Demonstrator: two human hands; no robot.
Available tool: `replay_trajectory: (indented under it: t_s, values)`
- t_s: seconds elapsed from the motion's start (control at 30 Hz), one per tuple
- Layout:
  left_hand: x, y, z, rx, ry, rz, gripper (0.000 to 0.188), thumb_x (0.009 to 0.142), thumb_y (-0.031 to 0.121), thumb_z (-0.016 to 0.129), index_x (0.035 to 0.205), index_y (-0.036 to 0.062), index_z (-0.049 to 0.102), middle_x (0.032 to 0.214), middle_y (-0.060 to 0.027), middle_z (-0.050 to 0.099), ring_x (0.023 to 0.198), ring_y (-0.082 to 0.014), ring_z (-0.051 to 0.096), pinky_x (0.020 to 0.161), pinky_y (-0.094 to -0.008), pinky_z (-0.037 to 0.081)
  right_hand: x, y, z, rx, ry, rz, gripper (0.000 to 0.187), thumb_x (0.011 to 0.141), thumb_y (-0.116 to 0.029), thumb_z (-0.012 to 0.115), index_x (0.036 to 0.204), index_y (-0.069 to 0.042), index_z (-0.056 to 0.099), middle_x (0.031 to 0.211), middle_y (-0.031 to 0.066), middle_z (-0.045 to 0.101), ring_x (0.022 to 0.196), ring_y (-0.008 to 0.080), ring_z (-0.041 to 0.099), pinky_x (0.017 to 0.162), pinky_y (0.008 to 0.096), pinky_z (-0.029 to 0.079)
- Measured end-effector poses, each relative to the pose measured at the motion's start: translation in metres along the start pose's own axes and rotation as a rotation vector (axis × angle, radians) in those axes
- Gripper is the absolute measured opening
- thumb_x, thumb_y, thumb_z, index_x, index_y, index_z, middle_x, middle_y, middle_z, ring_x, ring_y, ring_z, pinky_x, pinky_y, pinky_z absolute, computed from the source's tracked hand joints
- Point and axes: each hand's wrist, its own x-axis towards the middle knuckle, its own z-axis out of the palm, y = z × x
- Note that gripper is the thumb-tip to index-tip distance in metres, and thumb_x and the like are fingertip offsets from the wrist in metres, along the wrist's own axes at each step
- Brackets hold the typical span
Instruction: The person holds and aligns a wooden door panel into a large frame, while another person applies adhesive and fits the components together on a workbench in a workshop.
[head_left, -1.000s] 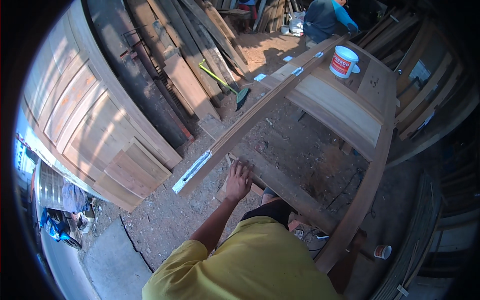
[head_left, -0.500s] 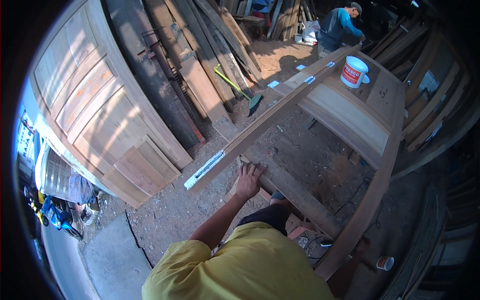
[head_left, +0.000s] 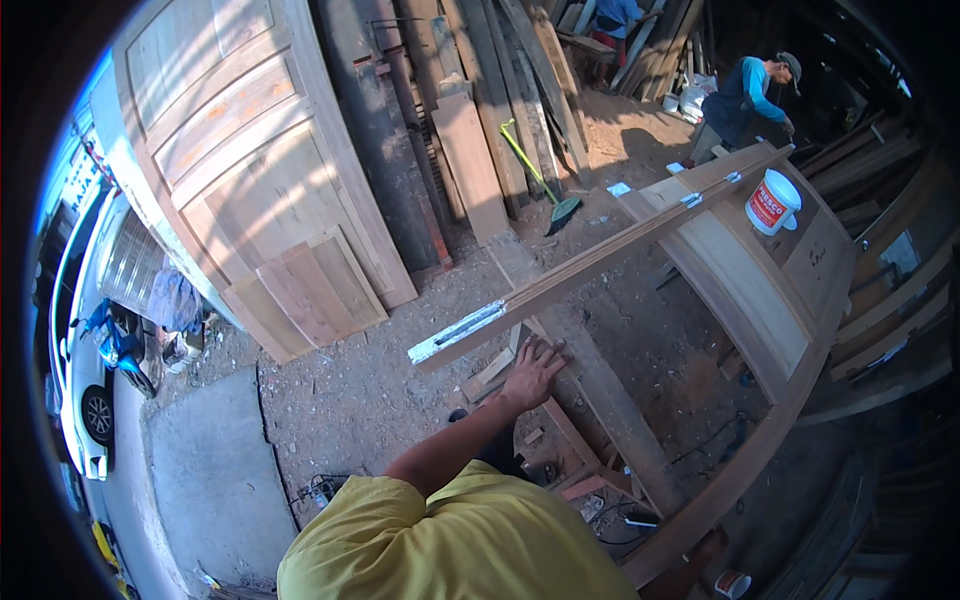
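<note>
A wooden door frame [head_left: 720, 532] with fitted panels [head_left: 735, 265] lies raised in front of me. Its long left-hand rail [head_left: 590, 262] ends close to me in a stretch coated white [head_left: 460, 331]. Below that end, my left hand [head_left: 535, 378] rests with fingers spread on a flat plank [head_left: 605, 395] of the support. My right hand [head_left: 708, 548] is in shadow beyond the near right part of the frame, and its fingers are hidden. A small white tub [head_left: 733, 583] is near it. On the panels at the far end stands a white bucket [head_left: 773, 203] with a red label.
Panelled doors [head_left: 235, 150] lean at the left, beside stacked boards [head_left: 470, 165]. A green-handled broom [head_left: 563, 212] lies against the boards. A co-worker [head_left: 745, 100] bends near the far end of the frame. Cables [head_left: 325, 488] lie on the dirt floor; a concrete slab [head_left: 205, 470] borders the road.
My view has swung, so the frame and bucket appear farther right and lower. My left hand is still spread on the plank. My leg shows less below it.
</note>
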Motion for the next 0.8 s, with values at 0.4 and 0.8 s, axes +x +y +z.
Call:
replay_trajectory:
  t_s: [0.4, 0.8]
  values:
    - [-0.243, -0.227, 0.039, -0.096, -0.513, -0.396, 0.029, 0.097, 0.038, 0.073, 0.121, 0.0234, 0.08, 0.152, -0.0103, 0.064, 0.157, -0.0399, 0.039, 0.129, -0.0622, 0.03, -0.014, -0.252, -0.085, 0.648, 1.004, -0.099, 0.031, 0.108, -0.017, 0.068, 0.132, 0.002, 0.073, 0.126, 0.0224, 0.071, 0.119, 0.0359, 0.072, 0.099, 0.0486, 0.059]
    - [-0.526, -0.521, -0.093, -0.403, -0.324, -1.444, 0.037, 0.093, 0.052, 0.078, 0.099, 0.0178, 0.091, 0.107, -0.0175, 0.085, 0.106, -0.0347, 0.08, 0.096, -0.0482, 0.061, -0.182, -0.746, -0.146, 0.967, 0.745, -0.569, 0.026, 0.109, -0.007, 0.066, 0.133, 0.003, 0.069, 0.131, 0.0146, 0.061, 0.116, 0.0273, 0.067, 0.103, 0.0408, 0.056]
